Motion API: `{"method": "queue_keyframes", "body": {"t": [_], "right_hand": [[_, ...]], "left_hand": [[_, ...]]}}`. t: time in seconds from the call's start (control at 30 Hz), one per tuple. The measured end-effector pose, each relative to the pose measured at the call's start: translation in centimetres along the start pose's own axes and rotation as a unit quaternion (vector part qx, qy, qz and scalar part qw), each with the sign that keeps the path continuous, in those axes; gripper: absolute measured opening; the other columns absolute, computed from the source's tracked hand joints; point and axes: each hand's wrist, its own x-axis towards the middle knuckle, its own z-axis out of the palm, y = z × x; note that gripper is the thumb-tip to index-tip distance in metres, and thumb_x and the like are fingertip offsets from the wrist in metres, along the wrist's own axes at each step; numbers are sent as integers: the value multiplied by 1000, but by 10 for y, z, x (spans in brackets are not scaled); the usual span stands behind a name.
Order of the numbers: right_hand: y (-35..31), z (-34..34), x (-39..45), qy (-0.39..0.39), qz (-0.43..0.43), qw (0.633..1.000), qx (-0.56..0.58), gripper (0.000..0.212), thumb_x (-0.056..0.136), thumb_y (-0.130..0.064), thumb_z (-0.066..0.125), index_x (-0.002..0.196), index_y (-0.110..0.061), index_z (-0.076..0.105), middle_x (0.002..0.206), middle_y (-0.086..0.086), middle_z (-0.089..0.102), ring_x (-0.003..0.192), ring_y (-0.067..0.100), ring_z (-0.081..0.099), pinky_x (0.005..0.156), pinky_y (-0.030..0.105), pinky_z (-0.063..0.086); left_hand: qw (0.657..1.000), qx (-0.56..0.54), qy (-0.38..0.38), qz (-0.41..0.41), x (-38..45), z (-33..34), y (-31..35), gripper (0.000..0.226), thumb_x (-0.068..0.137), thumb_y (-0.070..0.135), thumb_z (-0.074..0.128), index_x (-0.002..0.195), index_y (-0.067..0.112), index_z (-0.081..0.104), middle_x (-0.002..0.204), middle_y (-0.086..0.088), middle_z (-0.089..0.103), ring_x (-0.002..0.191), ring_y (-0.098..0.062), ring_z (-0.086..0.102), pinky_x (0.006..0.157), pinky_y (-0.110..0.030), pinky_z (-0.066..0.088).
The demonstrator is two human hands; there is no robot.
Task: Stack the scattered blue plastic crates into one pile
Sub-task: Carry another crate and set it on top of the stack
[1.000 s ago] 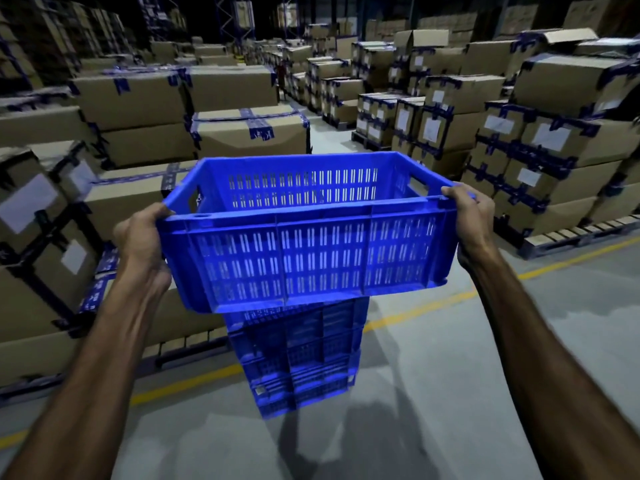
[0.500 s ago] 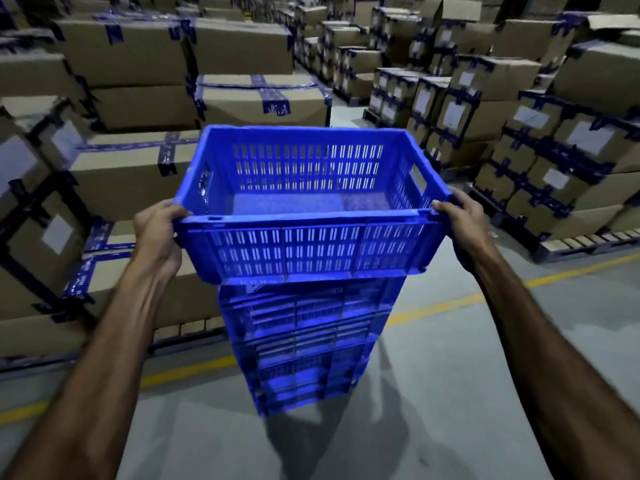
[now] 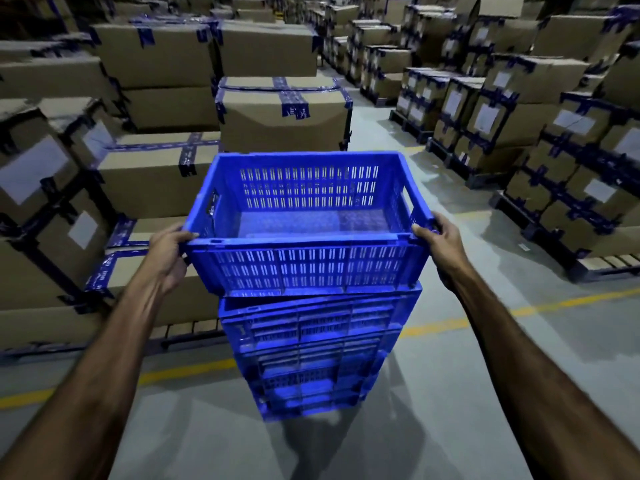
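I hold an empty blue slotted crate point(image 3: 304, 265) by its two short ends. My left hand point(image 3: 169, 254) grips the left rim and my right hand point(image 3: 441, 242) grips the right rim. The crate sits at the top of a pile of blue crates point(image 3: 308, 358) standing on the grey floor in front of me. Its bottom edge meets the rim of the crate below. I cannot tell whether its weight rests on the pile. The held crate hides the pile's top opening.
Pallets of taped cardboard boxes point(image 3: 284, 116) stand close behind and left of the pile. More box stacks point(image 3: 571, 174) line the right side. A yellow floor line point(image 3: 440, 325) runs under the pile. Grey concrete floor point(image 3: 450, 410) lies around the pile's near side.
The crate in my hands has come down from chest height onto the top of the pile. My view has tilted downward, so the crate's inside floor now shows.
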Motion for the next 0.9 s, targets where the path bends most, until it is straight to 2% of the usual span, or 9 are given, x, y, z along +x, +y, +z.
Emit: {"method": "queue_keyframes", "body": {"t": [0.23,0.33,0.4,0.47,0.53,0.63,0.73,0.83,0.9], "right_hand": [[6,-9,-3,-20,-9,1000,-10,35,97,-30,70,126,-13,62,113,2,73,90,14,73,68,26,57],[8,-11,-12,-24,-15,1000,-3,42,94,-42,71,128,-19,62,117,0,73,97,16,73,70,28,58],[13,-13,-21,-30,-15,999,5,45,93,-44,70,132,-24,60,122,-2,72,103,13,72,75,29,59],[28,-17,-28,-40,-19,999,-5,47,92,-41,73,135,-27,58,127,-6,69,113,11,68,86,33,58],[49,-22,-35,-41,-9,998,-48,56,88,-41,77,139,-29,57,131,-8,68,118,11,65,92,38,57],[75,-24,-39,-44,-1,993,-110,66,83,-49,80,139,-24,57,129,-4,69,116,19,66,92,51,58],[83,-24,-35,-43,-7,989,-142,71,79,-56,79,136,-20,59,123,-1,71,110,23,67,88,47,58],[93,-28,-36,-32,-21,982,-184,84,71,-78,68,129,-17,65,115,-1,73,100,19,67,83,38,55],[106,-30,-38,-10,-20,972,-234,71,79,-78,60,113,-17,70,103,2,77,93,24,71,78,40,56]], "left_hand": [[999,19,3,35,-13,19,-10,33,99,9,51,81,24,75,73,14,73,66,-1,64,64,-28,45],[998,18,-4,54,-21,14,-19,19,101,39,59,106,28,75,99,12,76,87,-5,69,73,-32,54],[996,38,-1,85,-28,9,-28,35,94,49,65,119,25,70,112,7,75,99,-7,71,79,-33,59],[991,71,17,116,-39,7,-37,30,92,41,71,119,26,69,115,5,76,104,-9,72,81,-31,61],[985,97,35,136,-46,7,-48,19,93,25,74,111,28,69,105,10,78,97,-4,73,77,-25,60],[984,112,50,126,-50,10,-68,29,89,0,73,113,15,65,94,10,75,84,-5,72,67,-17,58],[982,146,83,91,-41,11,-87,32,87,-21,59,108,4,60,88,2,68,78,-10,64,58,-14,53],[959,228,146,83,-24,3,-100,30,97,-15,40,84,9,54,81,-3,60,70,-14,57,50,-19,48],[947,266,159,85,-22,-3,-109,27,99,-9,43,91,13,56,87,-3,56,71,-13,59,52,-17,49]]}}
